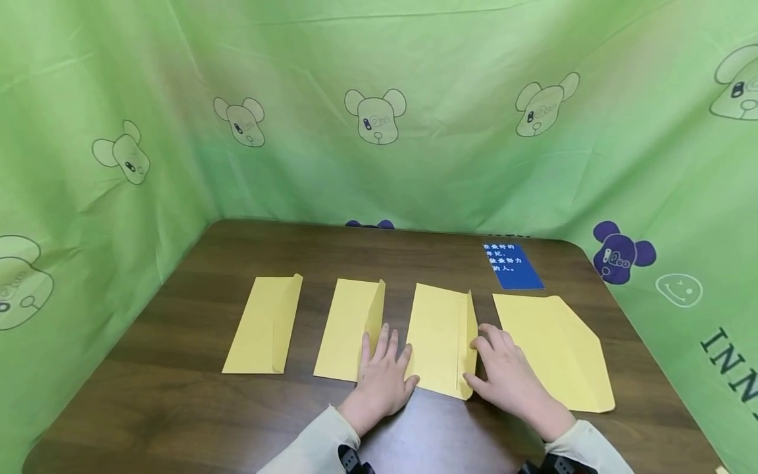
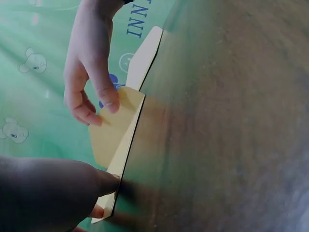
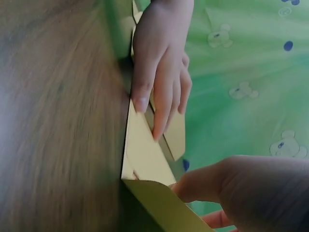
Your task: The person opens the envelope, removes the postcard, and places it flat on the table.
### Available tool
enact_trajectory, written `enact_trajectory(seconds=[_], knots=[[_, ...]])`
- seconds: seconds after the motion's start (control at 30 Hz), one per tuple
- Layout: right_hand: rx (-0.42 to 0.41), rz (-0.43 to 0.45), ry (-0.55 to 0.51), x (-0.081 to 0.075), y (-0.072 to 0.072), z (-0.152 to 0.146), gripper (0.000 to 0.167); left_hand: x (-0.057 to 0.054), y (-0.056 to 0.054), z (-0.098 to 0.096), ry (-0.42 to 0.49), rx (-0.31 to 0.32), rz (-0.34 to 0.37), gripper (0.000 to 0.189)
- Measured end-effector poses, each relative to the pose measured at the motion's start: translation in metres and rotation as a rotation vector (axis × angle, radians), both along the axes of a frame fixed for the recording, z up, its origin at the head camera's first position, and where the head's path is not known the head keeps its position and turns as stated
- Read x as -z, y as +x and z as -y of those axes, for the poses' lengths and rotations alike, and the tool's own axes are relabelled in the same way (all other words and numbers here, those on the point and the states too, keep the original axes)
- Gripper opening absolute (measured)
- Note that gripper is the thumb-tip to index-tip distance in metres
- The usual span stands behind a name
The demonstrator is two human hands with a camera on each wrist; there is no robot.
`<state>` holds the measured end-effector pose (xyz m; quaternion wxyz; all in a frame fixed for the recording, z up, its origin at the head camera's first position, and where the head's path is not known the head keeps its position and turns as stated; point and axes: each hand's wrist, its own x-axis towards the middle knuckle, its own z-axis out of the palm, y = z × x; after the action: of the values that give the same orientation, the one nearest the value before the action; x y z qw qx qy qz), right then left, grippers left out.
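While flat, envelope [image 1: 435, 336] lengthwise near-to-far, raised flap [image 1: 472, 319] rightward, left hand [image 1: 381, 382] spread, right hand [image 1: 506, 375] relaxed.

wrinkled green cloth [image 1: 444, 39] on three sides, printed with outlined cartoon heads [image 1: 378, 128], purple head [image 1: 620, 253] at right; round-cornered dark wood-grain table [image 1: 148, 342], pale sheen near front.
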<state>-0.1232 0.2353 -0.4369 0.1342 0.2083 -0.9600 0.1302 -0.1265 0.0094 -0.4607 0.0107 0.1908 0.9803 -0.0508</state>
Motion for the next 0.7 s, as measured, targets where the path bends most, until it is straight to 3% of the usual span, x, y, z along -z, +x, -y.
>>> enact_trajectory(seconds=[0.27, 0.7], knots=[[0.049, 0.043, 0.009, 0.005, 0.003, -0.012, 0.04, 0.001, 0.001, -0.002, -0.028, 0.008, -0.014, 0.059], [0.016, 0.04, 0.023, 0.014, -0.003, -0.022, 0.035, 0.004, 0.002, -0.006, -0.032, 0.027, -0.06, 0.06]])
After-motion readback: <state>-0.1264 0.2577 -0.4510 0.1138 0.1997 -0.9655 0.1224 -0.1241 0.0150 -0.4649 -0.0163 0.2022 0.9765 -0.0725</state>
